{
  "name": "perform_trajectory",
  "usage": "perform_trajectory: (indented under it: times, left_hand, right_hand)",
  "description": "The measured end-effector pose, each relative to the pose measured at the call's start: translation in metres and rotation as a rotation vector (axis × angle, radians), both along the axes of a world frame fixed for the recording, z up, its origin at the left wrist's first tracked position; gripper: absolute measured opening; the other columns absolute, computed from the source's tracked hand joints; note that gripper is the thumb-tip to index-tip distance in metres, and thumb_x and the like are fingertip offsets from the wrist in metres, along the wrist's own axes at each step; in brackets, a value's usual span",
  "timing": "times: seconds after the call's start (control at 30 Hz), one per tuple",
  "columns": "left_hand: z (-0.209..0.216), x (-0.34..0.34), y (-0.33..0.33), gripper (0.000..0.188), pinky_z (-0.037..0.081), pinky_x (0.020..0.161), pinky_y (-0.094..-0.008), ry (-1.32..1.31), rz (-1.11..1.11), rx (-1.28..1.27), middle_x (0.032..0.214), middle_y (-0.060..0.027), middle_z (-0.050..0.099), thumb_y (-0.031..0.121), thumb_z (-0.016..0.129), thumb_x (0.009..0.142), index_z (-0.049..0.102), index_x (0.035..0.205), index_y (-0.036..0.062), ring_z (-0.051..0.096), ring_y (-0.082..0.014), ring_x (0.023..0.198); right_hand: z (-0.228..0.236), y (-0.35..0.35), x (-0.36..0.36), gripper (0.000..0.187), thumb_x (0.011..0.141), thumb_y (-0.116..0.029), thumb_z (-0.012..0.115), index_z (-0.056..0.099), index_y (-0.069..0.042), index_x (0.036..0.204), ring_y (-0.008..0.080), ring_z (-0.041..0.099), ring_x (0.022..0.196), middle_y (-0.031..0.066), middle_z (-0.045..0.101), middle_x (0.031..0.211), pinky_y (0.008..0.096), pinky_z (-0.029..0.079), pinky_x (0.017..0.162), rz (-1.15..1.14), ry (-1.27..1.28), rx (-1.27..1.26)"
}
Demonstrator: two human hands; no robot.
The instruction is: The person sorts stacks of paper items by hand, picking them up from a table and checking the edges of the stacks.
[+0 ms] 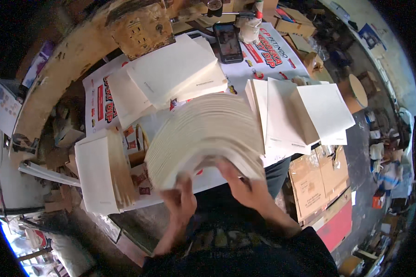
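A thick fanned stack of cream paper sheets [203, 134] is held up over the table's near edge. My left hand [180, 198] grips its lower left corner from beneath. My right hand [242, 182] holds the lower right side, fingers under the sheets. The stack is spread like a fan, its edges blurred. Other piles of the same cream sheets lie around it: one at the back [171, 74], one on the right [300, 115], and one on the left [99, 173], which hangs over the table's edge.
The table [272, 60] is covered with a printed white and red banner. A black phone [228, 42] lies at the back beside a worn yellow metal box [141, 27]. Cardboard boxes [316, 177] stand on the floor at the right among clutter.
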State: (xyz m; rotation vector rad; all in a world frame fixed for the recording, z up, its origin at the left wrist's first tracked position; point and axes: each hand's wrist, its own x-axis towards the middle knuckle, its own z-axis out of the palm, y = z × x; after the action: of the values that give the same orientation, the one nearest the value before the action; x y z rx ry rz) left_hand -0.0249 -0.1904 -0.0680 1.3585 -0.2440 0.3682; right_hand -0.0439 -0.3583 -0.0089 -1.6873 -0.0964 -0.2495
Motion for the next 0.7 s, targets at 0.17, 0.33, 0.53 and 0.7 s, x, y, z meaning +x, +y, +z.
perform_trajectory:
  times: [0.17, 0.33, 0.53, 0.7]
  left_hand:
    - [0.014, 0.015, -0.009, 0.041, 0.046, 0.083, -0.0322, 0.203, 0.027, 0.219, 0.107, -0.0112, 0.059, 0.029, 0.063, 0.096, 0.051, 0.119, -0.0027, 0.056, -0.0170, 0.098]
    - [-0.110, -0.021, 0.105, 0.043, 0.044, 0.087, -0.0315, 0.200, -0.199, 1.199, 0.113, -0.0120, 0.058, 0.028, 0.065, 0.095, 0.050, 0.122, -0.0015, 0.054, -0.0170, 0.103]
    - [-0.122, -0.009, 0.075, 0.042, 0.044, 0.089, -0.0305, 0.448, -0.190, 0.338, 0.114, -0.0103, 0.058, 0.024, 0.065, 0.094, 0.050, 0.125, 0.0006, 0.053, -0.0172, 0.106]
    - [-0.049, 0.015, 0.039, 0.041, 0.043, 0.091, -0.0297, 0.512, 0.010, 0.074, 0.115, -0.0088, 0.059, 0.021, 0.066, 0.094, 0.049, 0.127, 0.0024, 0.053, -0.0174, 0.108]
  right_hand:
    - [-0.035, 0.004, 0.011, 0.094, 0.084, -0.012, 0.073, 0.009, 0.006, 0.151, 0.0295, 0.045, 0.132, 0.0261, 0.045, 0.140, 0.0375, 0.033, 0.110, 0.003, 0.139, -0.092]
    - [-0.008, 0.000, -0.001, 0.096, 0.081, -0.009, 0.075, 0.011, 0.005, 0.151, 0.0332, 0.039, 0.136, 0.0251, 0.034, 0.148, 0.0405, 0.032, 0.111, 0.094, 0.079, -0.040]
    - [-0.076, 0.007, -0.002, 0.104, 0.076, -0.019, 0.080, 0.012, 0.004, 0.150, 0.0349, 0.030, 0.139, 0.0239, 0.027, 0.151, 0.0404, 0.023, 0.116, 0.130, 0.628, 0.247]
    - [-0.078, -0.001, -0.006, 0.093, 0.086, -0.019, 0.071, 0.009, 0.005, 0.151, 0.0368, 0.027, 0.141, 0.0251, 0.028, 0.151, 0.0419, 0.023, 0.116, 0.165, -0.013, -0.525]
